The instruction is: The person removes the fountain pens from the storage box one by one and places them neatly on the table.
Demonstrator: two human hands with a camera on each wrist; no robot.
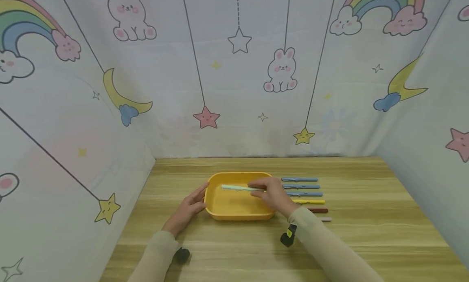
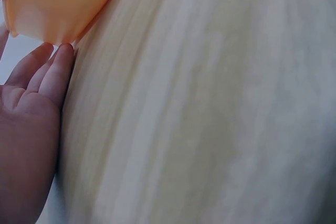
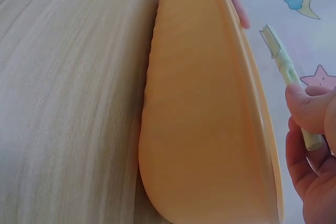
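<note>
A pale green pen (image 1: pixel 238 188) with a clip, its cap end pointing left, is pinched between the thumb and fingers of my right hand (image 1: pixel 272 194). The pen is over the yellow-orange plastic basket (image 1: pixel 239 217), above its rim in the right wrist view. At the basket's left end, my left hand (image 1: pixel 188 210) rests with relaxed fingers against the outer wall. The left wrist view shows fingertips (image 2: pixel 64 51) touching the basket low on its side, close to the table.
Right of the basket lies a column of pens: several blue ones (image 1: pixel 302 179), a yellow pen (image 1: pixel 311 201), a dark red pen (image 1: pixel 320 210) and a pale pink pen (image 1: pixel 326 219). My right hand partly covers them. A patterned curtain (image 1: pixel 234 143) stands behind the wooden table (image 1: pixel 234 249).
</note>
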